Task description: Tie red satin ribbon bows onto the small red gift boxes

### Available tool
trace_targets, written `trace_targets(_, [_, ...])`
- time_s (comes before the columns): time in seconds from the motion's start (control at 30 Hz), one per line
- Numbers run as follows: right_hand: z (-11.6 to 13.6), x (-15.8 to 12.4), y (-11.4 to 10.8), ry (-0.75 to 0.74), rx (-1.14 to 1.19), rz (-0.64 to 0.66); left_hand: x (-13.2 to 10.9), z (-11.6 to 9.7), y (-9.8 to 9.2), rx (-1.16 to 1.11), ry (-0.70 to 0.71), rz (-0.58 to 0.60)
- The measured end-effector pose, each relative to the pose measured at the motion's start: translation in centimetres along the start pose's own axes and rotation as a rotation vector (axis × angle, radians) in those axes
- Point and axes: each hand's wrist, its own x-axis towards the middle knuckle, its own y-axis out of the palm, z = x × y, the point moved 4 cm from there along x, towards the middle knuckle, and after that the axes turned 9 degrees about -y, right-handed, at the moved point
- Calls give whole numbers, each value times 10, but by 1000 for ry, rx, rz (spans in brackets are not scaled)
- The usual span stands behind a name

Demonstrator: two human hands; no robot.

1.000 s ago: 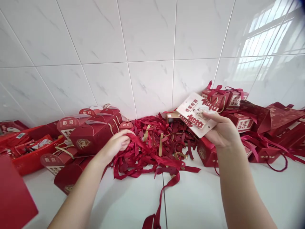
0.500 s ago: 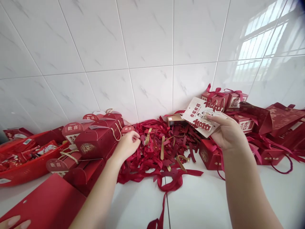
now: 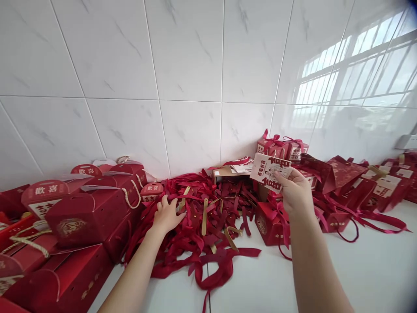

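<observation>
A printed white card (image 3: 267,171) with red characters and a line drawing is pinched in my right hand (image 3: 295,189), held above a red box with a ribbon (image 3: 270,224). At the left edge of a heap of dark red ribbons (image 3: 192,230), my left hand (image 3: 167,216) has its fingers spread and touches the heap; I see nothing held in it. Red strips and gold strips (image 3: 205,216) lie mixed among the ribbons. Behind the heap, more printed cards (image 3: 243,165) rest on a brown open carton (image 3: 223,173).
Red gift boxes with rope handles (image 3: 87,217) are stacked at left, beside an orange-red basket (image 3: 19,228). Ribbon-tied boxes (image 3: 296,150) and red bags (image 3: 345,171) fill the right side. A tiled wall (image 3: 189,134) closes off the back of the white table (image 3: 257,278).
The view has turned right. My left hand's fingers have spread from a closed pose over the ribbons. My right hand still holds the card, now clear of the cards on the carton.
</observation>
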Motion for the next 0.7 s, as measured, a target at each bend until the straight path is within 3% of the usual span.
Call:
trace_targets(0.2, [4,2,-4,-253,-236,17,2,9,3,0,48,30])
trace_targets(0.27, [9,11,9,-311,-480,121,3,13,4,-23,78,63])
trace_targets(0.37, [11,34,39,-398,-991,415,6,19,3,-120,60,72])
trace_targets(0.43, [6,47,58,-448,-1204,602,8,23,1,-172,32,56])
trace_targets(0.6, [-11,46,91,-546,-1275,869,8,23,-8,-209,17,58])
trace_targets(0.7, [-17,43,99,-545,-1302,874,4,19,-19,-214,17,-10])
